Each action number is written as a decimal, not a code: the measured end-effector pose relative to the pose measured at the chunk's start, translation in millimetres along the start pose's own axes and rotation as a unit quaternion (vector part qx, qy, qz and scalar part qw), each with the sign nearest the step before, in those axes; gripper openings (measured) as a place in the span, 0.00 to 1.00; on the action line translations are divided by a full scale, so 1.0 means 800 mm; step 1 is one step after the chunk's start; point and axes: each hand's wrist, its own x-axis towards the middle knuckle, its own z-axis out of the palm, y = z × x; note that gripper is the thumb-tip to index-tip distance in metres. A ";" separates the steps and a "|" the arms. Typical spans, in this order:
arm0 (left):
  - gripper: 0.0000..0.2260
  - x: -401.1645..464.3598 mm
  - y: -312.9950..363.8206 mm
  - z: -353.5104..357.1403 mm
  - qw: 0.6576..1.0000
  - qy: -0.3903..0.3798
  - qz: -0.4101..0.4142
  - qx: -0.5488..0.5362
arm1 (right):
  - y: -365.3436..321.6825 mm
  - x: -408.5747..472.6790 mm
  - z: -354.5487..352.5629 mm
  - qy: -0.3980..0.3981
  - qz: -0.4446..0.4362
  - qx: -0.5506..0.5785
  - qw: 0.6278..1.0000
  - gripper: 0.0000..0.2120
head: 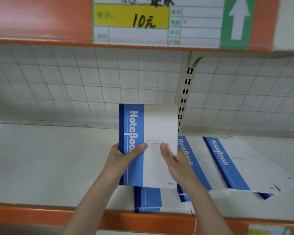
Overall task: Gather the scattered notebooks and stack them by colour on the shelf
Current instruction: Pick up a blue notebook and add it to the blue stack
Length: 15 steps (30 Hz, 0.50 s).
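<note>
The white shelf [49,167] carries loose blue-and-white notebooks [241,167] splayed at the right. Above them, the held notebook [148,129] is pinched at both lower edges by left hand [124,158] and right hand [175,163], probably for squaring onto a pile (the one beneath is mostly hidden).

Held notebook [148,145], at centre: white cover with a mid-blue band along its left side, a darker navy strip at the spine edge, and white "NoteBook" lettering running down the band. Notebooks lying on the shelf [236,160], at 4 o'clock: the same white, blue and navy scheme. Shelf board [49,163], at 8 o'clock: off-white, with an orange front edge [41,214]. Back panel [75,82], at 10 o'clock: cream with a square grid pattern. Price label [132,16], at 12 o'clock: yellow field with black handwriting; its remaining cells appear white with green rules, and a white arrow [238,17] sits on green.
</note>
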 end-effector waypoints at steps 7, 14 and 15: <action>0.16 -0.011 0.011 0.034 0.995 -0.059 -0.070 -0.029 | 0.007 -0.031 -0.029 0.080 -0.057 0.031 0.995 0.17; 0.16 -0.011 -0.001 0.096 0.980 -0.168 -0.096 0.040 | 0.015 -0.085 -0.074 0.258 0.015 0.062 0.964 0.10; 0.14 -0.016 0.000 0.111 0.980 -0.175 -0.085 0.051 | 0.017 -0.097 -0.085 0.285 0.032 0.066 0.956 0.09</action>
